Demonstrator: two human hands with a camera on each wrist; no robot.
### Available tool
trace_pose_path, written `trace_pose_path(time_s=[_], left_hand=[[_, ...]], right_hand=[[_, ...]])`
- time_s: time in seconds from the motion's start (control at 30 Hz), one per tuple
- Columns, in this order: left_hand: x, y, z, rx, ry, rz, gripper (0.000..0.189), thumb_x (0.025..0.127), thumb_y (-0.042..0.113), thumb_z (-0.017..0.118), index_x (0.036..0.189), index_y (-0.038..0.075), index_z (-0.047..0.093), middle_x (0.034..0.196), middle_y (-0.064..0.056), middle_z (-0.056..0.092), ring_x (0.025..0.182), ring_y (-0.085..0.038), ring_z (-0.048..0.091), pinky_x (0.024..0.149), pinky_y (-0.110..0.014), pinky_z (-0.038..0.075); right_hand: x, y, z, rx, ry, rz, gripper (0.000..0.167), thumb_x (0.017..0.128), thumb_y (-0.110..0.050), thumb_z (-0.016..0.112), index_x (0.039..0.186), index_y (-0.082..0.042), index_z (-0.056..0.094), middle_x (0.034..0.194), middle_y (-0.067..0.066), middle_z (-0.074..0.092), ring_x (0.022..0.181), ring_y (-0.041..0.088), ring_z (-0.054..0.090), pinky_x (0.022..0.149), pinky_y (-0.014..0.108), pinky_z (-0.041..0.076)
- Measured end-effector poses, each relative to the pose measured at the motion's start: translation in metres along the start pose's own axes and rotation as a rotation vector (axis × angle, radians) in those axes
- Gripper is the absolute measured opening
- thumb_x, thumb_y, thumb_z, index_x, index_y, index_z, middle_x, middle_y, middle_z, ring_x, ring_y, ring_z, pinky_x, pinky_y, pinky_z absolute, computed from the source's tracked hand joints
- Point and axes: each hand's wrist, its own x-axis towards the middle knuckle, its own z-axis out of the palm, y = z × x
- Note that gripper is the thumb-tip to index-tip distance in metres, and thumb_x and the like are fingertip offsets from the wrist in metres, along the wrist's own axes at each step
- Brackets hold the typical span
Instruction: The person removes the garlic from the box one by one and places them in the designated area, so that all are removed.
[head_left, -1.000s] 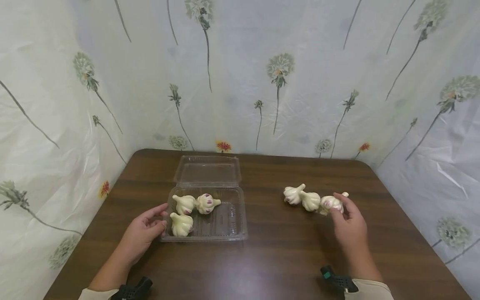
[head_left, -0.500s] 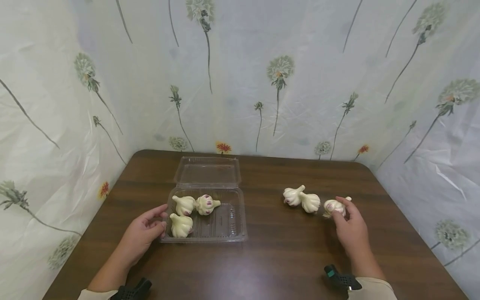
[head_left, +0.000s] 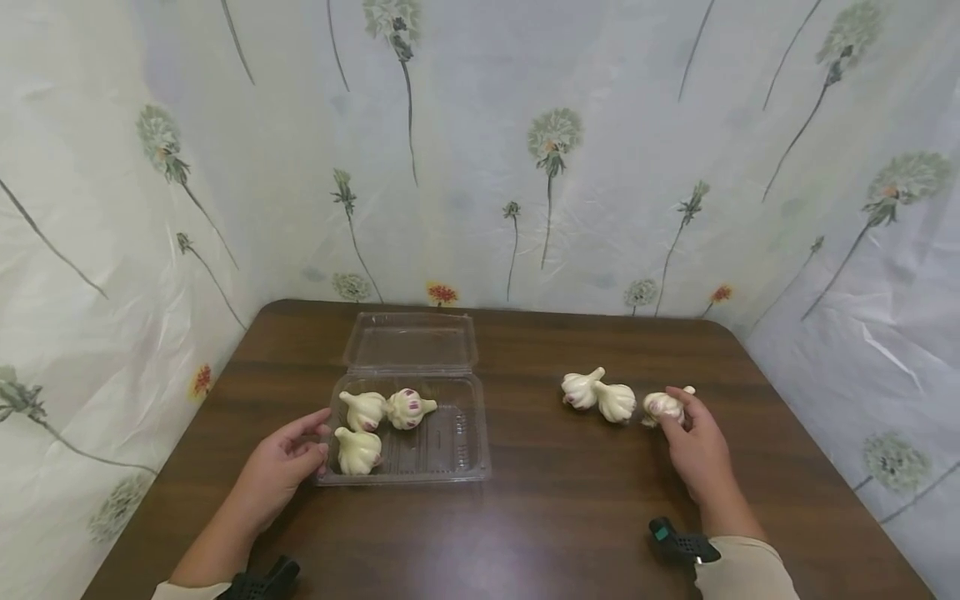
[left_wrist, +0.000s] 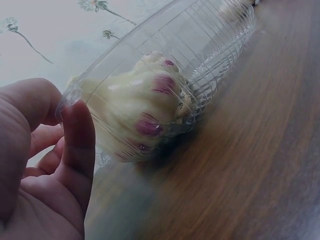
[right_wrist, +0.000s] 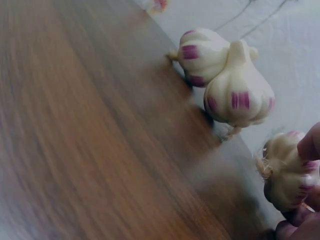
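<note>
While bracing the clear plastic clamshell container (head_left: 438, 450) with the left hand (head_left: 281, 467), use only a light pinch. Gripped there by the left rim, between thumb and finger, as the left wrist view shows. Apply just enough pressure against sliding; being thin plastic, likely to flex under a hard squeeze.

Pinched in the right hand (head_left: 697, 454), between thumb and fingers: one purple-flecked garlic bulb (head_left: 662, 407), with stem toward the far right and roots toward the near left. Located at the right of the worktop (head_left: 555, 517), near two other bulbs (head_left: 617, 403) touching each other, with a narrow gap between. Cannot tell whether lifted or resting on the wood. Raise straight up to avoid knocking those neighbours, and grip by the rounded body rather than the narrow stem, for a surer hold on such a glossy surface.

Inside the container, three bulbs (head_left: 358, 452) grouped at the left, with bare floor to the right. Behind, hinged lid (head_left: 412, 343) laid open. Approach best from that bare right side, to avoid brushing against stems.
</note>
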Motion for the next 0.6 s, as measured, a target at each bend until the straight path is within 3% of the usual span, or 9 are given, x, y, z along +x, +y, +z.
trace_pose_path(time_s=[0.13, 0.37, 0.6], left_hand=[[0.000, -0.003, 0.001, -0.003, -0.004, 0.003, 0.057, 0.101, 0.003, 0.064, 0.154, -0.004, 0.045, 0.134, -0.024, 0.052, 0.084, -0.012, 0.064, 0.076, -0.025, 0.059], [0.000, -0.003, 0.000, -0.003, -0.008, 0.012, 0.057, 0.102, 0.004, 0.063, 0.155, -0.003, 0.043, 0.135, -0.024, 0.051, 0.084, -0.012, 0.064, 0.076, -0.025, 0.059], [0.000, -0.001, -0.001, 0.002, -0.005, -0.002, 0.057, 0.102, 0.004, 0.063, 0.155, -0.003, 0.043, 0.135, -0.023, 0.050, 0.085, -0.012, 0.063, 0.076, -0.025, 0.059]], right_hand=[[0.004, 0.004, 0.001, -0.021, -0.006, -0.017, 0.057, 0.110, -0.035, 0.048, 0.161, -0.012, 0.039, 0.161, 0.024, 0.040, 0.137, 0.037, 0.042, 0.100, 0.047, 0.040], [0.012, 0.005, 0.001, -0.086, -0.035, -0.048, 0.055, 0.111, -0.034, 0.046, 0.162, -0.016, 0.038, 0.146, 0.023, 0.049, 0.115, 0.035, 0.048, 0.080, 0.034, 0.041], [0.012, 0.006, 0.003, -0.137, -0.055, -0.097, 0.056, 0.109, -0.034, 0.052, 0.161, -0.017, 0.040, 0.148, 0.023, 0.049, 0.112, 0.035, 0.049, 0.081, 0.036, 0.040]])
